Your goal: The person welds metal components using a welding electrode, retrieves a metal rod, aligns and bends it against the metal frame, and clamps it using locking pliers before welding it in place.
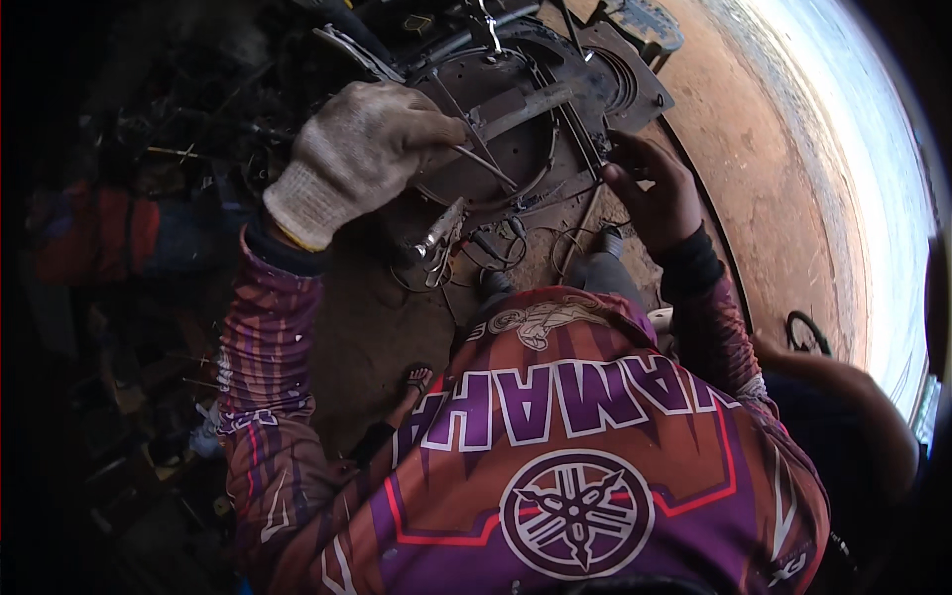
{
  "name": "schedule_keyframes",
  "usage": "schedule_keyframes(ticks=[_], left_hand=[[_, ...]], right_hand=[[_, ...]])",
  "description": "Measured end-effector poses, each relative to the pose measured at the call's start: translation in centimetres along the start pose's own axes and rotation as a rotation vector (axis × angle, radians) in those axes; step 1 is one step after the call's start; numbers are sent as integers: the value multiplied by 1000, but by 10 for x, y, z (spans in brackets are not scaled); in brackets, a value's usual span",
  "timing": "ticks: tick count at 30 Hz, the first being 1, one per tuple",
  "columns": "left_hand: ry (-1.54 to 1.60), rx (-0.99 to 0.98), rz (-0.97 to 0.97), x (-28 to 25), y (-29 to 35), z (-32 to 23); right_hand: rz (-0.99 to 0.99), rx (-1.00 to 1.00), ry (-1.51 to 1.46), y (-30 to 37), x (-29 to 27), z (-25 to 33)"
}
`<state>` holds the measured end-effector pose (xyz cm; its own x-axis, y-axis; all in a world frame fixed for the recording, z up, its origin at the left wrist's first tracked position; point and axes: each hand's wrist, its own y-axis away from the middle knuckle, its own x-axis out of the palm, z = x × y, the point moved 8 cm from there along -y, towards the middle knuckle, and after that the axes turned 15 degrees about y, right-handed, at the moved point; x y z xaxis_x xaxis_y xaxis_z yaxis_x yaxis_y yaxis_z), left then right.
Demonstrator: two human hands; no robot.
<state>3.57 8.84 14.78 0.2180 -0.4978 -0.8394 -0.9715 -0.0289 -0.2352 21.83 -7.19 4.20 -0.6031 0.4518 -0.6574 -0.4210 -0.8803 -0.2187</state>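
My left hand (362, 149), in a pale knitted work glove, is closed with its fingertips on a thin grey metal rod (486, 167). The rod slants down to the right over a large round metal frame (543, 183). A flat metal bar (531, 111) crosses that frame. My right hand (656, 188) is bare, with thumb and fingers curled at the lower end of a thin dark metal bar (575, 124). That bar runs up and away along the frame's right side. My fingers partly hide where they meet it.
A plate with a ringed round opening (620, 84) lies beyond my right hand. Below the frame are a clamp-like metal piece (439, 230) and loose cables (511, 248). Another person's sandalled foot (418, 377) is at lower left. Dark clutter fills the left; bare reddish ground (793, 178) lies right.
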Motion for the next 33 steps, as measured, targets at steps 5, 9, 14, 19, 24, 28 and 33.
schedule_keyframes(ticks=[5, 9, 14, 19, 24, 28, 33], left_hand=[[1, 62, 145, 21, 1, 33], [-38, 147, 190, 41, -15, 38], [-65, 196, 291, 59, -30, 39], [-50, 168, 353, 67, -35, 42], [37, 185, 305, 55, -29, 35], [98, 173, 265, 52, -25, 33], [269, 114, 164, 54, -16, 44]], right_hand=[[-60, 440, 89, 95, 0, -85], [-6, 629, 122, 159, 39, -121], [65, 549, 104, 173, 67, -121], [152, 577, 116, 162, 76, -127], [126, 502, 136, 151, 77, -109], [14, 407, 160, 128, 81, -68], [-248, 153, 316, 80, 109, 6]])
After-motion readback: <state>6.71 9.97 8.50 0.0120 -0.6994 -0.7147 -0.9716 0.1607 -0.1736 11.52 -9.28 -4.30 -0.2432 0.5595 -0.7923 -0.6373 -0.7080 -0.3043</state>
